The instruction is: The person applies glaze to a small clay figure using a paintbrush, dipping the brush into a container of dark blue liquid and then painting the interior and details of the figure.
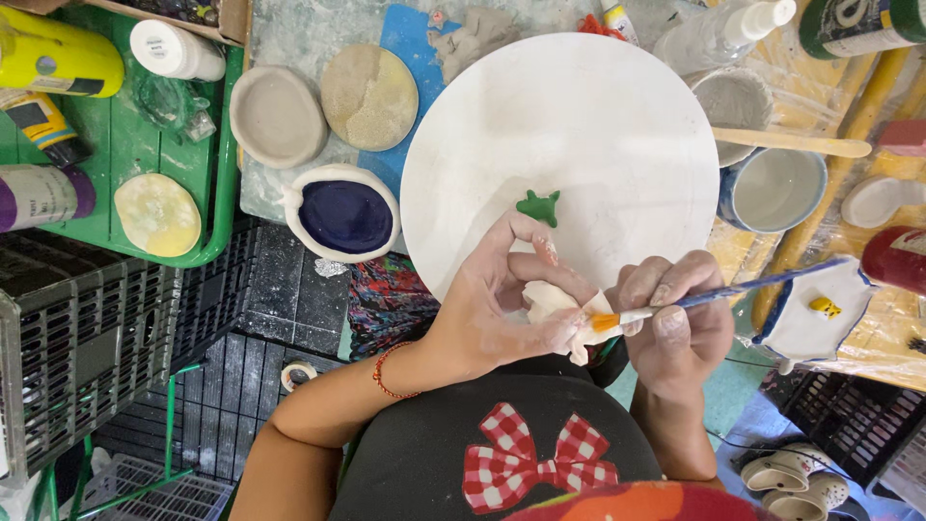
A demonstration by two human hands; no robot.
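Two hands are busy here: my left hand curls around a small white clay figure, fingers closed on it, just off the near edge of the round white board, while my right hand pinches a blue-handled brush, its orange-tipped bristles touching the figure. Only a small patch shows orange, so I judge the painting barely started, with most of the figure left white. A little green clay piece sits on the board near its near edge, apart from my fingers. A dish of dark blue paint lies left of the board, cups crowd its right side, and a white palette sits by the brush handle.
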